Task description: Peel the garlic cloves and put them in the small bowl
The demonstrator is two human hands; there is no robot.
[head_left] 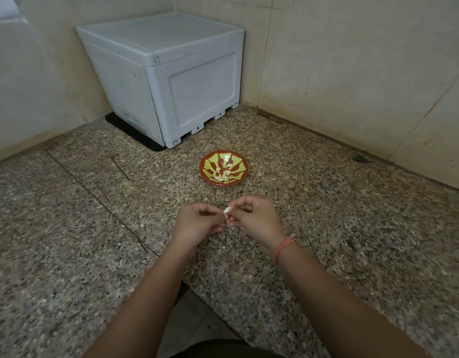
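Note:
A small pale garlic clove (226, 210) is pinched between the fingertips of both hands, just above the granite counter. My left hand (197, 222) holds it from the left with curled fingers. My right hand (251, 215) pinches it from the right; a pink band circles that wrist. A small red bowl (238, 160) with a green and yellow pattern stands on the counter beyond the hands. Several peeled cloves (223, 175) lie inside it.
A white plastic box (169, 78) sits on a black mat in the far corner, behind the bowl. Tiled walls close in the counter at the back and right. The speckled granite counter (352, 228) has an inner corner edge near my body.

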